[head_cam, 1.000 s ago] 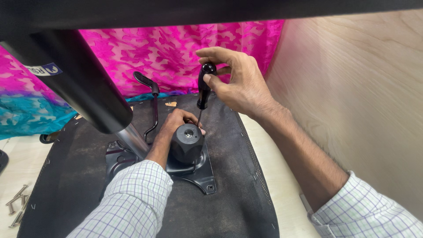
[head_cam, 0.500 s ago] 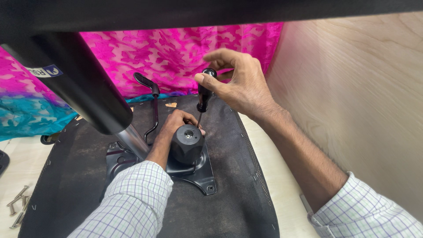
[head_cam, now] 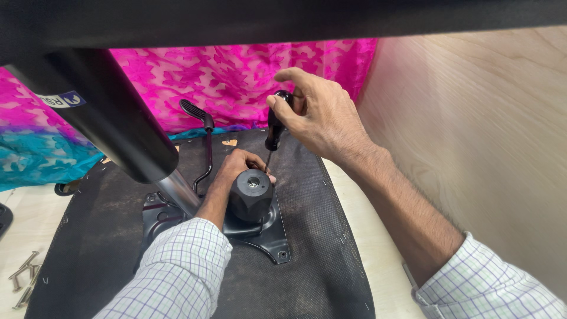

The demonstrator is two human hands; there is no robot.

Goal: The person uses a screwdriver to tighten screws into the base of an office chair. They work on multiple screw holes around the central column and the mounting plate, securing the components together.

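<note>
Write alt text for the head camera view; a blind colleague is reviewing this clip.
A person's right hand grips a black-handled screwdriver, its tip down at a black metal mechanism plate on an upturned chair seat, while the left hand rests beside the tip. Loose screws lie at left; pink patterned cloth hangs behind.

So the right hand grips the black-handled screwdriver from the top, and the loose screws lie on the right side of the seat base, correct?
Not quite. The right hand does grip the screwdriver from the top, but the loose screws lie at the far left, beside the seat base, as the head view shows.
</note>
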